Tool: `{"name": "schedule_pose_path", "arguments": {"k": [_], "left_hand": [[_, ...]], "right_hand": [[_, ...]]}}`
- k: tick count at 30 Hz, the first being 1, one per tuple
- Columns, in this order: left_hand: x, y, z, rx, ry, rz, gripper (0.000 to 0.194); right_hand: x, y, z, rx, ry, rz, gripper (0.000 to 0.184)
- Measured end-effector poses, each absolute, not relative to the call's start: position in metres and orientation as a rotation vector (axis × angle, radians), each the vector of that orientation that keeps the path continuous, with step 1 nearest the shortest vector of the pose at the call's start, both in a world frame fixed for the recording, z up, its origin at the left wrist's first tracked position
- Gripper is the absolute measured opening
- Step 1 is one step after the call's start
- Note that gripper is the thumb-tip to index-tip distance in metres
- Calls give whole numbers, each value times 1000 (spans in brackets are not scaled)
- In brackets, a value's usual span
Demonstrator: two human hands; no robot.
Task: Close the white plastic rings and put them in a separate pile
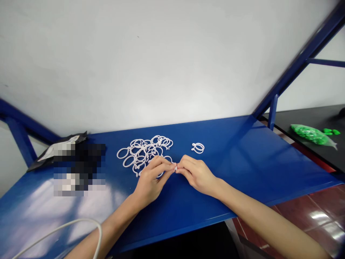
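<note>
My left hand [153, 178] and my right hand [198, 174] meet fingertip to fingertip above the blue table [229, 144]. Both pinch a small white piece [175, 168] that looks like the end of a white ring; the fingers hide most of it. Just behind and left of my left hand lies a loose pile of thin white plastic rings [141, 153], some with small knobbed ends. Beyond my right hand, two white rings [198, 148] lie together, apart from the pile.
A black plastic package [58, 149] with a label lies at the table's left, beside a pixelated patch. One white cable [72, 221] crosses my left forearm. Blue metal beams [293, 68] frame the table. A bag of green pieces [309, 135] rests on a black surface at right.
</note>
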State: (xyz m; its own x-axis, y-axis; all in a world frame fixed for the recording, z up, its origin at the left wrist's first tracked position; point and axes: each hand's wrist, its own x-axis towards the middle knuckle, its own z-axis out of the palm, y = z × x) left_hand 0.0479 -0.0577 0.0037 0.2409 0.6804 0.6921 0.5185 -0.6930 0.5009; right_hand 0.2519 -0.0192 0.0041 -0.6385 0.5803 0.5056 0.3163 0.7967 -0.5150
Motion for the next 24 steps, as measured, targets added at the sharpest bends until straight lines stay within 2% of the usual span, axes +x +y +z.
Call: {"name": "schedule_pose_path", "arguments": {"k": [11, 18, 24], "left_hand": [[47, -54, 2, 2491, 1164, 1429, 12], [39, -46, -6, 2718, 1543, 1112, 26], [37, -43, -20, 2755, 1623, 896, 4]], "right_hand": [[251, -15, -1, -697, -2384, 239, 31], [257, 5, -1, -1029, -2300, 55, 23], [276, 22, 1, -1536, -2243, -162, 12]]}}
